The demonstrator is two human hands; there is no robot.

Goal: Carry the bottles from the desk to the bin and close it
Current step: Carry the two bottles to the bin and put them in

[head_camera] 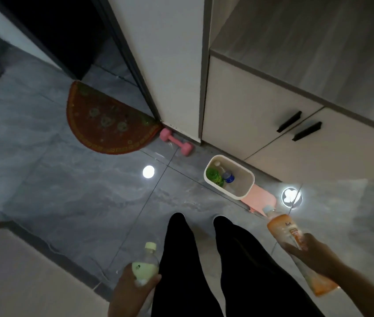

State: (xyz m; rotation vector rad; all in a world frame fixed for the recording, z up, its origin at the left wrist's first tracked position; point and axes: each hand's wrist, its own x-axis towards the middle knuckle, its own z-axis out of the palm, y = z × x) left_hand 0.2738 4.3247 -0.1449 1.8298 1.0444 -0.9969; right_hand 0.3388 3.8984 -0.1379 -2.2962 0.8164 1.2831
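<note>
A cream bin [247, 179] stands open on the grey tiled floor ahead of me, by the cabinet base. Inside lie a green bottle [213, 177], a blue-labelled bottle [229, 177] and a clear one with a white cap [218, 165]. Its pink lid [261, 199] lies flat on the floor behind it, to the right. My left hand [131, 287] grips a small pale-green bottle [146, 264] with a yellowish cap, low at my left leg. My right hand [309, 252] holds an orange bottle [284, 229] around its middle, cap pointing toward the bin.
A pink dumbbell [177, 143] lies by the wall corner left of the bin. A half-round red doormat [108, 124] sits at a dark doorway. Cream cabinets with black handles [289, 121] run along the right. My dark-trousered legs [204, 259] stand mid-frame.
</note>
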